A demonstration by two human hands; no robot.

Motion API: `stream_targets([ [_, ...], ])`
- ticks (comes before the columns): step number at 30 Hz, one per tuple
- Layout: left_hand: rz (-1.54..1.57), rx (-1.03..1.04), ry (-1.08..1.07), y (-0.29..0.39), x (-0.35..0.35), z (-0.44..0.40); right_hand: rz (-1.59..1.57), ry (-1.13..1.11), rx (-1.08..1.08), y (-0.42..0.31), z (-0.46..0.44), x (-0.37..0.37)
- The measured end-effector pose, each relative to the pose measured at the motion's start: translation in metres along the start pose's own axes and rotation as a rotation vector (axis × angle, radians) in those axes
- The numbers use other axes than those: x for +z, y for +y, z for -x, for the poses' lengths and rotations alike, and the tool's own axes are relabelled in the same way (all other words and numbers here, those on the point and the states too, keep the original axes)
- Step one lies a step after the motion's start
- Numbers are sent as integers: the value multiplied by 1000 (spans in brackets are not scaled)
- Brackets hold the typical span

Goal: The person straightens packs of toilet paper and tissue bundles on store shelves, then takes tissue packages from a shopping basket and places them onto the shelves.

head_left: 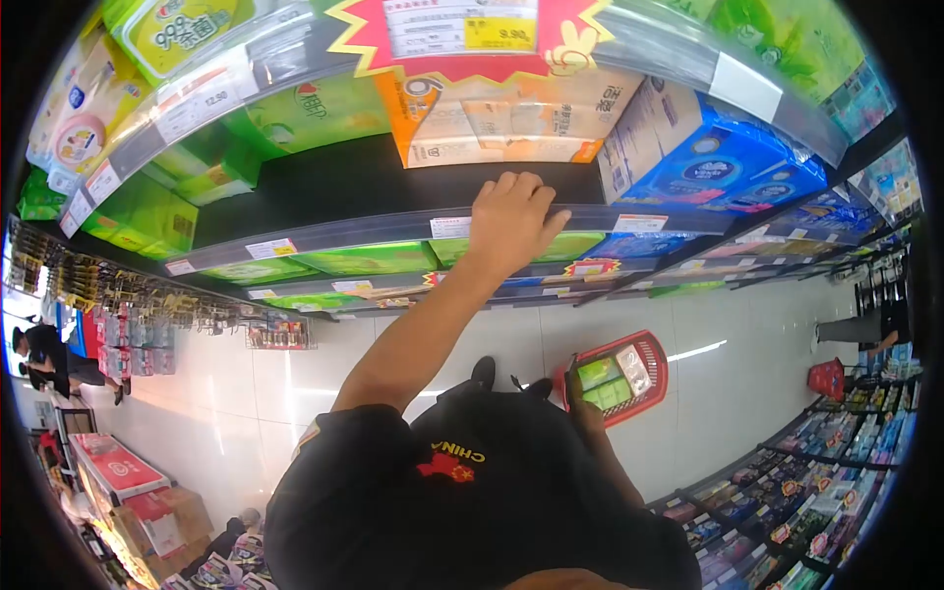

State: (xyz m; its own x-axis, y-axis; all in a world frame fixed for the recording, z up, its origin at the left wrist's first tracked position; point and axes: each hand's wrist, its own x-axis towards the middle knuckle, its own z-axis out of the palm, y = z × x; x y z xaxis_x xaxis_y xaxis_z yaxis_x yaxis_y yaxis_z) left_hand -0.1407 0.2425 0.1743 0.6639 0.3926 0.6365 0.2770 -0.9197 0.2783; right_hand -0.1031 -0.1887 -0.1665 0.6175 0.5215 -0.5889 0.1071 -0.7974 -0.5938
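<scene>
My left hand (513,218) reaches up to the shelf, its fingers apart and slightly bent over the front edge of a dark shelf board (334,192). Nothing is held in it. Just beyond the fingertips stands an orange and white pack (511,116) with a large 6 on it. Low at my right side, my right hand (588,418) is closed at the near side of a red shopping basket (649,393); its fingers are partly hidden. Inside the basket lie green packs (605,383) and a whitish pack (632,366).
Blue tissue packs (708,162) and green packs (324,113) flank the orange pack. A red price sign (467,39) hangs above. Another shelf (787,492) runs behind me at right, near a second red basket (826,378). Cartons (147,501) stand at left; people are in the distance.
</scene>
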Motion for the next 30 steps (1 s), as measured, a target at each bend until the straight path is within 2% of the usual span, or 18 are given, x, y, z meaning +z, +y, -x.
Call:
stream_targets([
  [1, 12, 12, 44, -2, 4, 0, -50, 12, -42, -1, 1, -2],
  [7, -15, 9, 123, 4, 14, -5, -468, 72, 117, -31, 18, -15],
  [10, -42, -24, 121, 11, 15, -9, -229, 198, -211, 20, 5, -4],
  [12, -42, -41, 184, 16, 21, -12, -534, 179, 216, -25, 29, -33],
  [13, -79, -39, 197, 16, 24, -13, -726, 109, 275, 6, 16, -22],
  [14, -112, -34, 206, 17, 29, -14, -659, 95, 189, 56, -7, 0],
  [15, -154, -25, 170, 19, 31, -17, -686, 161, 150, 23, 19, -21],
  [16, -199, -12, 136, 22, 30, -20, -406, 174, -81, 56, 8, -8],
  [17, -241, -18, 109, 26, 32, -23, -450, 180, 150, 80, -11, 6],
  [18, -291, -27, 87, 29, 34, -25, -476, 173, 235, 80, -13, 4],
  [19, -335, -27, 70, 27, 38, -26, -644, 69, 294, 81, -13, 0],
  [22, -367, -86, 130, 18, 52, -22, -549, 283, 293, 90, -21, 10],
  [25, -417, -59, 119, 16, 57, -20, -642, 204, 368, 94, -17, 3],
  [30, -407, -173, 48, 26, 60, -19, -729, 145, 411, 118, -28, 10],
])
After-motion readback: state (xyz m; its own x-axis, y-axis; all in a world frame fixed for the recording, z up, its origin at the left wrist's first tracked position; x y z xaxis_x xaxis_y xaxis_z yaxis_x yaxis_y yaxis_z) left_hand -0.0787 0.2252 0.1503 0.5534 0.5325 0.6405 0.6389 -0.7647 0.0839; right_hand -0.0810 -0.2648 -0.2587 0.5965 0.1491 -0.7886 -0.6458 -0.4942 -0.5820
